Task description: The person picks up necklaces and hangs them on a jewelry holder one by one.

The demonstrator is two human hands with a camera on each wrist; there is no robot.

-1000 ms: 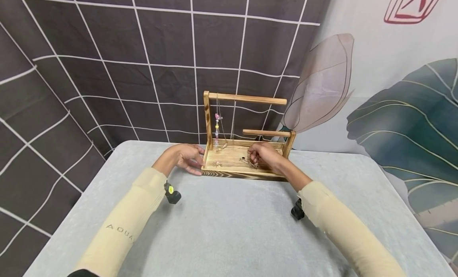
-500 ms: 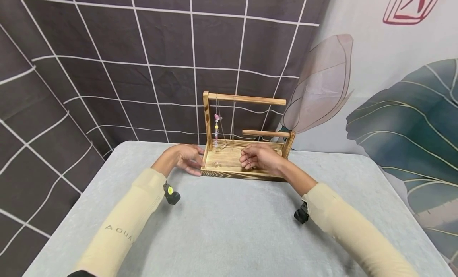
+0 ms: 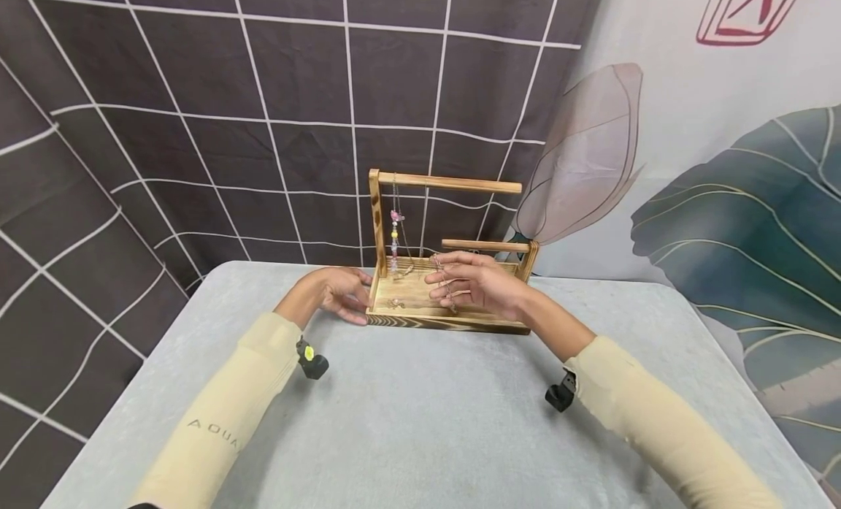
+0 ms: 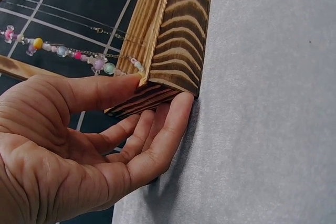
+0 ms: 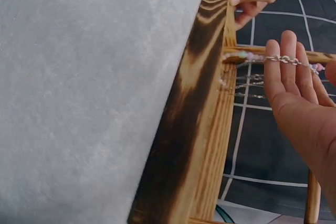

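A wooden jewelry stand (image 3: 447,323) with a shallow tray and two bars stands near the back of the table. My left hand (image 3: 342,293) grips its left end; in the left wrist view the thumb lies at the rim and the fingertips against the outer side. Over the tray is my right hand (image 3: 482,284), its fingers extended. A silver chain (image 5: 286,60) lies across those fingers in the right wrist view; the thumb is cut off at the edge. From the upper bar (image 3: 453,182) hangs a beaded necklace (image 3: 394,235) with pink and yellow beads, and thin chains.
A small piece of jewelry (image 3: 396,303) lies at the tray's front left. The shorter lower bar (image 3: 486,245) projects leftward from the right post. A grey cloth (image 3: 420,414) covers the table, and a dark gridded curtain (image 3: 302,71) hangs behind.
My right hand has risen from the tray and shifted slightly left, its curled fingers spreading out with the chain across them. The left hand keeps its hold on the stand.
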